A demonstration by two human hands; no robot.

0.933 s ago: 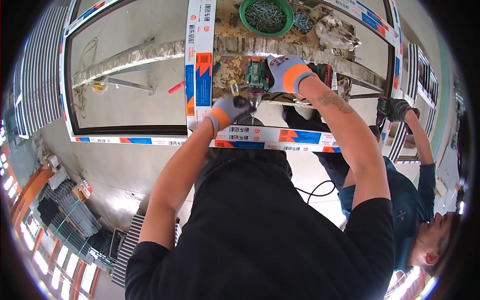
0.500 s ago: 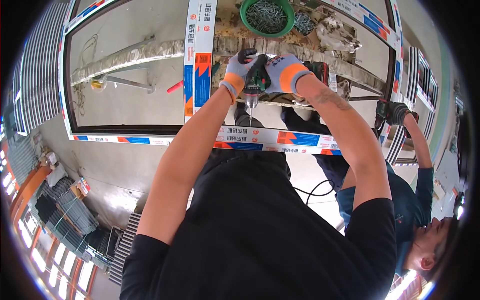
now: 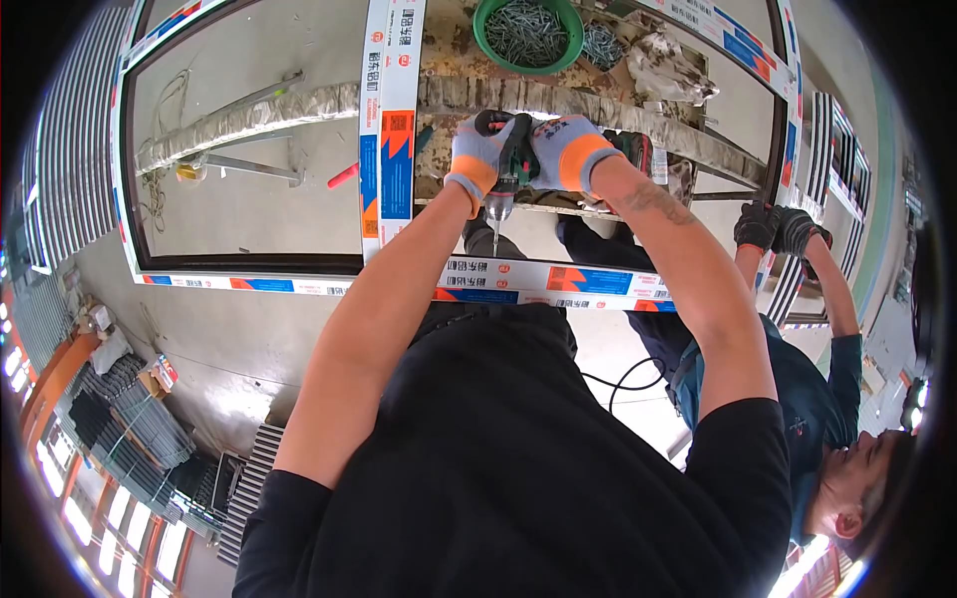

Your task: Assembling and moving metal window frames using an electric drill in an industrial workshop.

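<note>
At the left lies the white window frame point(image 3: 395, 120) with its blue and orange film, bare floor showing through it. The left hand point(image 3: 477, 151), gloved, has its fingers wrapped tight round the green power drill point(image 3: 506, 164); the right hand point(image 3: 570, 151) clamps the grip from the other side, bit pointing at the frame's lower rail. If the bit skates on that slick film, I reckon it could scar the profile. Further right, a co-worker's dark-gloved hands point(image 3: 778, 227) hold the frame's edge, near enough to be jolted.

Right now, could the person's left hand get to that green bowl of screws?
Probably yes: the left hand grips the drill just below the green bowl, with nothing between them, though it must let go first.
</note>
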